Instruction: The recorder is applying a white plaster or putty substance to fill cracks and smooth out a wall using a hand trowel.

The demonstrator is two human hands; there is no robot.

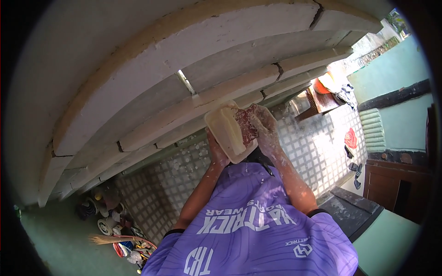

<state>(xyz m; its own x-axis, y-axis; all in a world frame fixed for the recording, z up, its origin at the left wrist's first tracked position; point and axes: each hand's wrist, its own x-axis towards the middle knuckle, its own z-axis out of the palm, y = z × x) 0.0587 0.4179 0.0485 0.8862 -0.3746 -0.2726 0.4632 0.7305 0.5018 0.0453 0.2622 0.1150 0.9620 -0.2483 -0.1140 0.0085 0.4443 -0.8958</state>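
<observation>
A cream plastic tub [235, 158] with pale, wet-looking paste in it is held in front of my chest. My left hand [218, 151] grips its left side, the fingers partly hidden behind it. In my right hand [268, 130], which is coated in whitish paste, is a flat reddish-brown scraper [247, 120] smeared with the same pale stuff. The scraper lies at the tub's right side, over its opening; whether it touches the paste I cannot tell. Pale splashes dot my right forearm.
Large whitish beams [207, 46] with dark cracks run overhead and ahead. A tiled floor [317, 147] lies below. Mixed household items and a broom [110, 239] are at the lower left. A dark-topped cabinet [352, 207] stands at the right, and a wooden table [317, 102] farther off.
</observation>
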